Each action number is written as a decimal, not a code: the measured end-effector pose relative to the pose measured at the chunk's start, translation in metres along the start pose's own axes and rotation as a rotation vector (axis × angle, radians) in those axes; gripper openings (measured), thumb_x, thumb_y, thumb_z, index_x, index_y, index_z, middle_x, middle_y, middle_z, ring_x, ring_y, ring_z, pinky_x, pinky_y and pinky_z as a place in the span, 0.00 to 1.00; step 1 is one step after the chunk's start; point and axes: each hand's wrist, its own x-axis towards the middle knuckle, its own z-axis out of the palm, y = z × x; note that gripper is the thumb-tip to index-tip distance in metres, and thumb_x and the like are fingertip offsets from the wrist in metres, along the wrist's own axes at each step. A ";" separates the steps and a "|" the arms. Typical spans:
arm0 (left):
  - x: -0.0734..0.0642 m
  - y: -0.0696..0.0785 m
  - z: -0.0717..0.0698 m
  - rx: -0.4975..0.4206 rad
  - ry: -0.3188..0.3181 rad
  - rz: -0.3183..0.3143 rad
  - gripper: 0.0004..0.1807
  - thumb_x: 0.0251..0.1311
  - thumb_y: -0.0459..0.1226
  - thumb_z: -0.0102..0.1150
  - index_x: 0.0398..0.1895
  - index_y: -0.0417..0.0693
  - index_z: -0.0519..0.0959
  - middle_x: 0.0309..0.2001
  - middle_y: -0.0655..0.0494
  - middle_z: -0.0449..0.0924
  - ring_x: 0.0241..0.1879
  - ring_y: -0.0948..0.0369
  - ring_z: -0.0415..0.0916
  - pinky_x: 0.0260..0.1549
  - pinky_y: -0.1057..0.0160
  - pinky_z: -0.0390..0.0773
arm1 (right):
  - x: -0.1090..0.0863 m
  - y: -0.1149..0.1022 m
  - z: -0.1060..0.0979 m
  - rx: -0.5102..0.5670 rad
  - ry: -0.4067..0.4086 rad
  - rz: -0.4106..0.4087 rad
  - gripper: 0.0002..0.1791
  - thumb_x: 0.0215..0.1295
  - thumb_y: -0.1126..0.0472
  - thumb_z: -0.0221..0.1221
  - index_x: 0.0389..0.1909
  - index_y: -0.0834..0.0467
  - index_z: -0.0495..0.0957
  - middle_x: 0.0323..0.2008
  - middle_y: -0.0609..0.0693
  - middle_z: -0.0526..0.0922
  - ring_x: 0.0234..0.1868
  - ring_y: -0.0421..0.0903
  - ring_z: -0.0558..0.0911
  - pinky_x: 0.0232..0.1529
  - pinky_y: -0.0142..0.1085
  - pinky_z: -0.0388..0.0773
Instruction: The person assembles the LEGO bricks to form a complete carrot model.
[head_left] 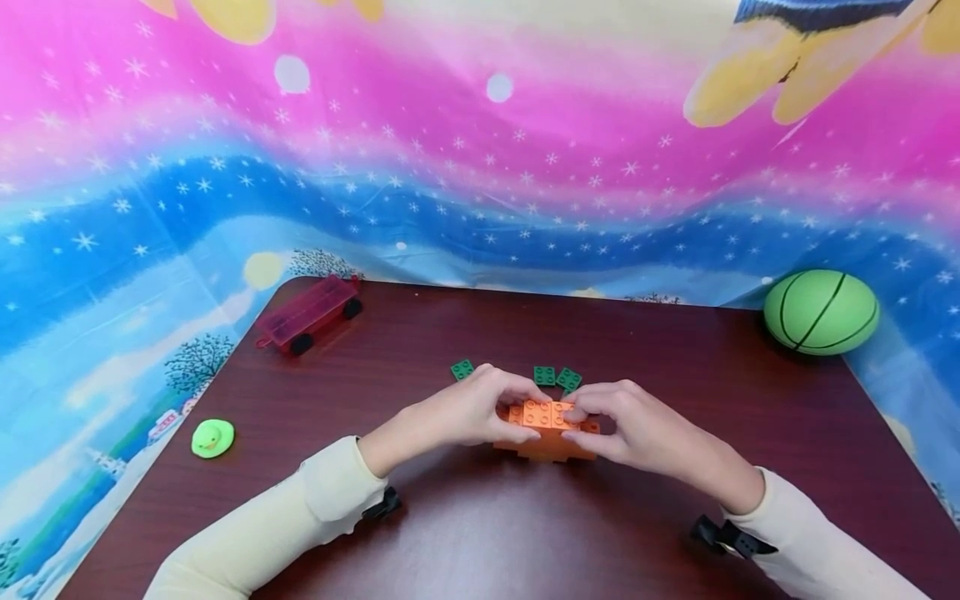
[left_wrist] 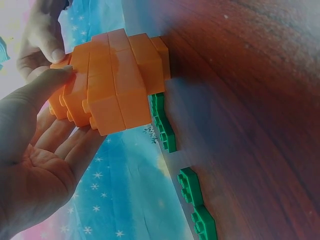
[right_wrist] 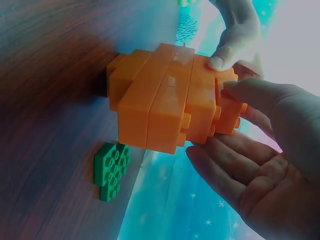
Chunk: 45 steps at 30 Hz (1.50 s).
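Note:
A stack of orange toy bricks (head_left: 546,445) stands on the table, stepped at its sides, with studs showing on top. From the left, my left hand (head_left: 480,406) pinches its upper bricks, thumb on the near face and fingers behind. My right hand (head_left: 637,422) holds the right end of the top layer the same way. In the left wrist view, the left thumb presses on an upper orange brick (left_wrist: 77,100). The right wrist view shows the right thumb against the top brick (right_wrist: 229,107), fingers on the far side. Green bricks (head_left: 544,376) lie just behind the stack.
Another green brick (head_left: 462,369) lies behind my left hand. A clear red toy wagon (head_left: 311,314) sits at the back left, a green rubber duck (head_left: 213,438) at the left edge, and a green ball (head_left: 821,312) at the back right corner. A printed cloth (head_left: 450,183) hangs behind the table.

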 end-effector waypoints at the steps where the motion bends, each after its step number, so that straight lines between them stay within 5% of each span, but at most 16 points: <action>1: 0.000 0.000 0.000 0.000 0.000 0.001 0.19 0.61 0.39 0.73 0.56 0.51 0.85 0.47 0.62 0.89 0.38 0.71 0.79 0.42 0.69 0.82 | 0.000 0.000 0.000 -0.005 -0.004 0.007 0.07 0.63 0.61 0.71 0.33 0.47 0.82 0.34 0.39 0.84 0.30 0.38 0.78 0.33 0.29 0.80; 8: 0.001 0.000 0.000 -0.002 0.002 -0.010 0.20 0.60 0.40 0.73 0.56 0.51 0.85 0.47 0.62 0.89 0.38 0.70 0.80 0.42 0.70 0.81 | -0.001 -0.001 0.003 -0.061 0.005 0.041 0.08 0.63 0.58 0.71 0.32 0.45 0.81 0.26 0.36 0.78 0.25 0.29 0.69 0.27 0.27 0.71; 14: -0.001 -0.001 0.000 -0.020 0.004 -0.019 0.20 0.61 0.40 0.73 0.57 0.52 0.84 0.49 0.62 0.89 0.41 0.71 0.80 0.44 0.71 0.81 | -0.007 0.001 0.012 -0.072 0.003 0.117 0.16 0.56 0.56 0.76 0.33 0.46 0.75 0.29 0.37 0.82 0.27 0.33 0.73 0.29 0.28 0.74; 20: 0.003 -0.018 -0.008 -0.038 -0.055 0.101 0.25 0.62 0.45 0.71 0.62 0.52 0.82 0.55 0.59 0.87 0.50 0.71 0.82 0.51 0.67 0.83 | -0.010 0.002 0.018 -0.053 0.000 0.163 0.18 0.57 0.59 0.76 0.33 0.48 0.73 0.37 0.41 0.88 0.31 0.33 0.78 0.34 0.32 0.81; 23: 0.005 -0.033 -0.017 0.003 -0.034 0.121 0.22 0.69 0.46 0.64 0.64 0.53 0.81 0.59 0.57 0.85 0.57 0.67 0.81 0.58 0.60 0.81 | -0.010 0.002 0.019 -0.040 -0.011 0.170 0.17 0.57 0.59 0.76 0.34 0.47 0.73 0.39 0.42 0.89 0.33 0.32 0.79 0.37 0.34 0.84; 27: 0.008 -0.051 -0.028 0.166 0.022 -0.024 0.20 0.75 0.40 0.56 0.67 0.54 0.79 0.62 0.54 0.78 0.60 0.58 0.77 0.59 0.53 0.79 | -0.009 0.000 0.019 -0.047 -0.018 0.185 0.17 0.57 0.58 0.76 0.34 0.47 0.73 0.41 0.43 0.90 0.33 0.32 0.79 0.36 0.32 0.83; 31: 0.008 -0.066 -0.032 0.351 -0.066 -0.237 0.26 0.72 0.36 0.58 0.72 0.57 0.73 0.68 0.52 0.71 0.64 0.55 0.72 0.62 0.52 0.76 | -0.009 0.000 0.018 -0.073 -0.012 0.189 0.17 0.57 0.58 0.76 0.34 0.47 0.73 0.42 0.43 0.90 0.33 0.34 0.78 0.33 0.29 0.78; 35: 0.007 -0.074 -0.032 0.440 -0.116 -0.353 0.30 0.69 0.33 0.60 0.74 0.54 0.71 0.70 0.48 0.70 0.69 0.51 0.68 0.66 0.51 0.74 | -0.009 0.000 0.017 -0.073 -0.018 0.188 0.17 0.58 0.58 0.75 0.34 0.46 0.73 0.43 0.43 0.90 0.33 0.34 0.78 0.32 0.29 0.77; 40: 0.008 -0.077 -0.037 0.460 -0.075 -0.368 0.27 0.66 0.31 0.64 0.68 0.43 0.74 0.65 0.44 0.76 0.68 0.48 0.71 0.65 0.50 0.75 | -0.010 0.000 0.017 -0.074 -0.012 0.188 0.17 0.57 0.58 0.75 0.35 0.46 0.74 0.42 0.42 0.90 0.32 0.35 0.77 0.31 0.29 0.76; 45: 0.001 -0.082 -0.043 0.447 -0.103 -0.362 0.21 0.64 0.35 0.67 0.60 0.43 0.79 0.61 0.46 0.79 0.64 0.51 0.75 0.61 0.52 0.77 | -0.009 0.000 0.017 -0.084 -0.008 0.183 0.17 0.57 0.58 0.75 0.34 0.46 0.73 0.42 0.42 0.89 0.31 0.35 0.77 0.31 0.29 0.76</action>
